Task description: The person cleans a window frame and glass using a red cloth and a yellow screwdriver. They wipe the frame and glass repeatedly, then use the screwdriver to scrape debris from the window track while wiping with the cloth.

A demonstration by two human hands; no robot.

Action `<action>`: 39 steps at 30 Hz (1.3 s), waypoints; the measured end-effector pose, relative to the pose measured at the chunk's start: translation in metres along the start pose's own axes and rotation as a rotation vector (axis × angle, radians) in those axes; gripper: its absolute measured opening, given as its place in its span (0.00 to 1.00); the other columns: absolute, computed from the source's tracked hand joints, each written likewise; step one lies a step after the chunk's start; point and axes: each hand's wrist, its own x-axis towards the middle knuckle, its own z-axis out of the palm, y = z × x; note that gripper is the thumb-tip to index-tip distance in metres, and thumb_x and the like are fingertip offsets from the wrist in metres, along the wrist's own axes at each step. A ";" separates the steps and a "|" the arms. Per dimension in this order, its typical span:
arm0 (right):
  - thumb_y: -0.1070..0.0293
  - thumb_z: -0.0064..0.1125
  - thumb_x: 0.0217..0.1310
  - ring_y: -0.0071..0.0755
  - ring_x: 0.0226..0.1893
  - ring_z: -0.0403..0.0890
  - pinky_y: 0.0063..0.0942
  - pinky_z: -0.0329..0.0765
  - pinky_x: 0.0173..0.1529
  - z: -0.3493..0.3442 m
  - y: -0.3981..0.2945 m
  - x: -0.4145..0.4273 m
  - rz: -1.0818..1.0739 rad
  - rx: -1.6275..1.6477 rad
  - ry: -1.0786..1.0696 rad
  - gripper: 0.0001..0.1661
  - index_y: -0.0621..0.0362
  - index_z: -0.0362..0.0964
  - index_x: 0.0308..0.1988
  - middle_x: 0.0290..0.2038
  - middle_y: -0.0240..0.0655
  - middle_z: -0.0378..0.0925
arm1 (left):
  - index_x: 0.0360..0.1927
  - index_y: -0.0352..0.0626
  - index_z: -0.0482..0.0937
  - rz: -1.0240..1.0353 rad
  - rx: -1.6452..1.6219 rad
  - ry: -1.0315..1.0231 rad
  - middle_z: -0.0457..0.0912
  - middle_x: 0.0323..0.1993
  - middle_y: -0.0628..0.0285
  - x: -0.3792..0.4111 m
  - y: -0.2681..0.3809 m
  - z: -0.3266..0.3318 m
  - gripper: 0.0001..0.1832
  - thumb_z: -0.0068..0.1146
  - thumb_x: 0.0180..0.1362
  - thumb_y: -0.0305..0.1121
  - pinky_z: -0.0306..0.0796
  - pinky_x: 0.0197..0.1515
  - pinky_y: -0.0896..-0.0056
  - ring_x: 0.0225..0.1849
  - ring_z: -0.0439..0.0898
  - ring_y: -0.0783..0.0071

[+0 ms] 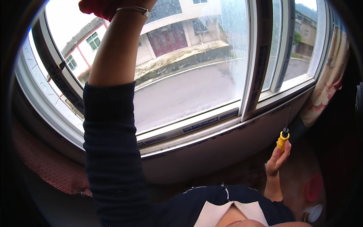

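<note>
My left arm reaches up across the window. At the top edge, my left hand [127,3] is dark and partly cut off, above a metal bracelet [132,10]. A dark red thing, perhaps cloth, shows at that hand; its fingers cannot be made out. Low on the right, my right hand [277,160] grips the yellow handle of what looks like a screwdriver [283,139], with a black collar and a thin shaft pointing up. The tool is in front of the wall below the sill, near a curtain. Water drops or streaks mark the glass pane [184,85].
White sliding window frames [251,62] stand ahead, above a track and sill [192,134]. A floral curtain [326,93] hangs at the right. Below it are a red basin [313,187] and a white container [313,212]. Red textured fabric [54,173] lies at lower left.
</note>
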 end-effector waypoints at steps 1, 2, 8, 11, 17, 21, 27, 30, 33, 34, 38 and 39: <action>0.75 0.42 0.65 0.44 0.47 0.69 0.34 0.68 0.52 -0.002 0.003 0.004 -0.070 -0.122 0.017 0.22 0.61 0.54 0.59 0.49 0.49 0.64 | 0.39 0.41 0.74 0.046 0.031 0.010 0.72 0.28 0.64 0.001 -0.030 -0.013 0.08 0.50 0.60 0.33 0.68 0.36 0.79 0.31 0.70 0.75; 0.75 0.42 0.65 0.44 0.46 0.69 0.34 0.68 0.52 -0.001 -0.002 0.009 -0.111 -0.129 0.001 0.22 0.61 0.54 0.58 0.49 0.49 0.65 | 0.40 0.41 0.74 0.058 0.165 0.056 0.72 0.30 0.63 -0.002 -0.044 -0.010 0.09 0.51 0.60 0.34 0.67 0.38 0.78 0.33 0.71 0.74; 0.74 0.42 0.65 0.45 0.45 0.69 0.37 0.67 0.51 0.001 -0.006 -0.002 0.002 -0.056 -0.008 0.23 0.63 0.54 0.58 0.48 0.48 0.66 | 0.46 0.44 0.71 -0.117 1.591 0.016 0.72 0.37 0.61 -0.087 -0.119 0.009 0.15 0.53 0.58 0.39 0.66 0.47 0.72 0.40 0.71 0.68; 0.75 0.40 0.66 0.38 0.44 0.71 0.32 0.69 0.52 0.000 -0.012 0.000 -0.032 -0.048 0.043 0.23 0.64 0.53 0.59 0.51 0.48 0.64 | 0.49 0.46 0.69 -0.345 1.761 -0.123 0.72 0.41 0.60 -0.157 -0.154 0.030 0.19 0.54 0.58 0.42 0.65 0.51 0.69 0.44 0.71 0.64; 0.75 0.39 0.66 0.39 0.45 0.70 0.33 0.69 0.52 -0.011 -0.018 0.001 -0.213 -0.052 -0.047 0.23 0.64 0.53 0.60 0.50 0.49 0.64 | 0.58 0.44 0.64 -0.604 1.841 0.131 0.71 0.49 0.58 -0.310 -0.111 0.044 0.27 0.54 0.57 0.44 0.62 0.58 0.68 0.51 0.70 0.63; 0.76 0.40 0.66 0.41 0.47 0.69 0.32 0.68 0.54 0.005 -0.014 0.023 -0.227 -0.136 -0.074 0.24 0.64 0.52 0.60 0.52 0.48 0.63 | 0.50 0.42 0.67 -0.196 1.692 0.934 0.73 0.39 0.65 -0.329 -0.006 0.053 0.19 0.51 0.62 0.43 0.68 0.45 0.72 0.37 0.71 0.74; 0.74 0.43 0.67 0.41 0.53 0.68 0.33 0.65 0.58 0.096 0.007 0.111 -0.167 -0.076 0.304 0.25 0.62 0.53 0.61 0.55 0.46 0.63 | 0.50 0.38 0.75 0.170 1.351 1.633 0.79 0.47 0.62 -0.347 0.122 0.016 0.22 0.41 0.67 0.45 0.70 0.47 0.76 0.44 0.77 0.76; 0.70 0.43 0.69 0.37 0.58 0.65 0.30 0.63 0.61 0.132 -0.008 0.168 -0.151 0.071 0.364 0.24 0.60 0.53 0.62 0.59 0.43 0.61 | 0.52 0.38 0.73 0.027 0.545 1.280 0.79 0.45 0.62 -0.373 0.150 -0.025 0.22 0.44 0.66 0.46 0.72 0.49 0.70 0.45 0.78 0.70; 0.69 0.42 0.69 0.38 0.58 0.66 0.31 0.62 0.62 0.150 -0.020 0.203 -0.209 -0.035 0.428 0.24 0.60 0.53 0.61 0.59 0.43 0.62 | 0.52 0.39 0.71 -0.053 0.501 1.182 0.78 0.44 0.57 -0.361 0.136 -0.047 0.21 0.43 0.65 0.46 0.71 0.51 0.66 0.46 0.77 0.64; 0.69 0.42 0.69 0.39 0.58 0.66 0.31 0.62 0.62 0.155 -0.023 0.208 -0.243 -0.046 0.475 0.24 0.61 0.53 0.61 0.58 0.44 0.62 | 0.52 0.39 0.70 -0.074 0.557 1.177 0.78 0.44 0.56 -0.348 0.123 -0.046 0.21 0.43 0.65 0.46 0.70 0.52 0.65 0.46 0.76 0.63; 0.70 0.42 0.69 0.41 0.56 0.67 0.31 0.64 0.61 0.161 -0.016 0.212 -0.311 -0.165 0.582 0.23 0.63 0.54 0.61 0.57 0.45 0.63 | 0.49 0.39 0.71 -0.200 0.463 0.657 0.76 0.41 0.56 -0.294 0.077 -0.043 0.19 0.48 0.63 0.43 0.69 0.52 0.65 0.45 0.76 0.62; 0.70 0.42 0.69 0.41 0.56 0.67 0.31 0.64 0.61 0.163 -0.017 0.211 -0.320 -0.185 0.579 0.23 0.63 0.54 0.61 0.57 0.45 0.63 | 0.49 0.39 0.71 -0.184 0.368 0.508 0.76 0.41 0.56 -0.288 0.068 -0.050 0.19 0.49 0.62 0.43 0.69 0.52 0.65 0.45 0.76 0.62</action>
